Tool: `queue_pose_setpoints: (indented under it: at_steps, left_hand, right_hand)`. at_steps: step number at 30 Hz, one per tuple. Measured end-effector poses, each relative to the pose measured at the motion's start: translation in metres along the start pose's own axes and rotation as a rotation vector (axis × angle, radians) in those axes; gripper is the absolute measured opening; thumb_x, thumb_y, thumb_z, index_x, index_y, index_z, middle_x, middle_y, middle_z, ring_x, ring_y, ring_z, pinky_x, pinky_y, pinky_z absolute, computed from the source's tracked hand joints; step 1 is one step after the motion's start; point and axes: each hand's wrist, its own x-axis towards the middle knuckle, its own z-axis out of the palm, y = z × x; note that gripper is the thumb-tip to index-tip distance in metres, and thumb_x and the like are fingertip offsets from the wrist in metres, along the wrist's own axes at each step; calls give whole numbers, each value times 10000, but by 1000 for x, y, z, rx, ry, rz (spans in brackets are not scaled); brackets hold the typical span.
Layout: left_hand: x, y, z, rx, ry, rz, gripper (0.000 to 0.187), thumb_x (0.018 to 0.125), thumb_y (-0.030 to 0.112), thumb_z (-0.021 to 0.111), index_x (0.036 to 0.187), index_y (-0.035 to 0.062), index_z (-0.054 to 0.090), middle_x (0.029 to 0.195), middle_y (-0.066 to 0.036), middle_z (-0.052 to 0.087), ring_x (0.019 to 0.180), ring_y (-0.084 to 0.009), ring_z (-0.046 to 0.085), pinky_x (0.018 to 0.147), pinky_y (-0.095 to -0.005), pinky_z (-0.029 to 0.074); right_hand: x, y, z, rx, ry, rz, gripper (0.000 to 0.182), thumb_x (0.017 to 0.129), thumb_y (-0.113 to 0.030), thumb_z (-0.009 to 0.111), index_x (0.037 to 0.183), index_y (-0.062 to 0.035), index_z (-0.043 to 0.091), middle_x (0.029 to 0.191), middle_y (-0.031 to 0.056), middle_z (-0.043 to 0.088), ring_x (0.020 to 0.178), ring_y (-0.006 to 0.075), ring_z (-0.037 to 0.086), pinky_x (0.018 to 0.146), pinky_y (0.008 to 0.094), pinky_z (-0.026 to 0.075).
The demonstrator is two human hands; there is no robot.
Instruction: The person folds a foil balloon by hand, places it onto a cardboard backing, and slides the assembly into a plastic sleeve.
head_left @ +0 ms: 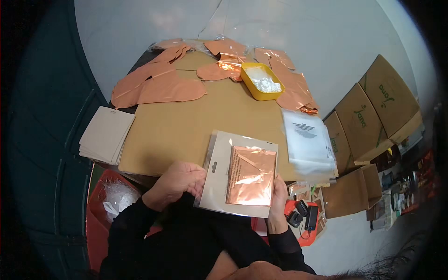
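Observation:
A clear plastic bag is held in front of my body at the near edge of the table. Inside it lies a pale backing card with a hang hole. On the card's right part sits a folded copper-coloured foil piece with small print along one side. My left hand pinches the bag's left edge, fingers closed. At the bag's right side, my right hand grips the edge, its fingers partly hidden behind the card.
Flat copper-coloured foil shapes lie along the far side, near a yellow tray of white material. A card stack sits left, plastic bags right. Cardboard boxes stand beyond the right edge; a red bin is below left.

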Motion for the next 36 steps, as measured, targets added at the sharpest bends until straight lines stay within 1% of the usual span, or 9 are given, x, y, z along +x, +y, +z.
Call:
queue_pose_setpoints:
  at_steps: [7, 16, 19, 22, 25, 28, 31, 34, 36]
  left_hand:
    - [-3, -4, 0, 46, 10, -75, 205, 942, 154, 565, 795, 13, 552, 636, -74, 599, 533, -147, 618, 487, -254, 506]
    - [10, 15, -10, 225, 19, 111, 240, 898, 129, 599, 679, 52, 535, 599, -5, 529, 491, -62, 462, 453, -210, 362]
    - [19, 30, -17, 198, -56, 75, 215, 890, 122, 601, 698, 36, 556, 598, 0, 527, 492, -59, 461, 451, -212, 364]
    - [28, 32, -18, 116, -86, 7, 178, 885, 101, 591, 733, 10, 580, 610, -13, 552, 466, -60, 467, 434, -201, 351]
    - [40, 29, -20, 69, -196, -80, 172, 898, 106, 590, 786, -23, 599, 628, -44, 590, 442, -86, 524, 412, -197, 401]
    - [37, 38, -16, 93, -142, -178, 222, 931, 165, 575, 769, 17, 615, 655, -43, 622, 527, -73, 588, 477, -191, 450]
    - [38, 26, -16, 34, -80, -62, 253, 937, 176, 577, 751, 9, 618, 631, -50, 624, 472, -90, 571, 429, -207, 440]
    - [41, 23, -22, -9, -165, -78, 246, 921, 165, 605, 811, -54, 603, 650, -95, 628, 468, -134, 609, 416, -217, 506]
    - [39, 26, -16, 62, -128, -78, 244, 915, 162, 609, 799, -53, 597, 634, -92, 619, 458, -136, 600, 413, -223, 507]
  right_hand:
    - [-5, 9, -4, 48, 31, 51, 261, 981, -139, 417, 1097, 35, 572, 1019, 93, 662, 864, 133, 652, 751, 261, 532]
    - [-13, 9, 0, 81, 66, 39, 204, 971, -140, 529, 1054, 25, 616, 952, 66, 675, 831, 118, 649, 763, 249, 517]
    - [-14, 19, -16, 77, 20, 53, 203, 974, -142, 537, 1030, 28, 633, 945, 60, 683, 834, 105, 641, 769, 237, 505]
    - [-16, 15, -7, 12, 44, 34, 242, 987, -149, 526, 1072, 52, 630, 999, 79, 688, 852, 101, 637, 779, 237, 501]
    - [-16, 15, -8, 4, 56, 56, 263, 998, -152, 511, 1097, 63, 627, 1020, 86, 686, 866, 104, 636, 791, 240, 499]
    - [-15, 18, -13, -9, 49, 76, 262, 1001, -153, 506, 1095, 60, 627, 1014, 83, 687, 862, 102, 636, 789, 239, 499]
    - [-15, 19, -19, -41, 29, 94, 260, 999, -150, 506, 1095, 58, 628, 1001, 78, 689, 846, 98, 638, 778, 236, 501]
    - [-15, 21, -24, -46, 15, 109, 256, 997, -147, 508, 1094, 57, 629, 991, 77, 691, 832, 98, 641, 765, 234, 506]
    - [-15, 21, -24, -30, 15, 124, 253, 994, -143, 511, 1091, 57, 631, 988, 79, 693, 828, 101, 645, 755, 235, 509]
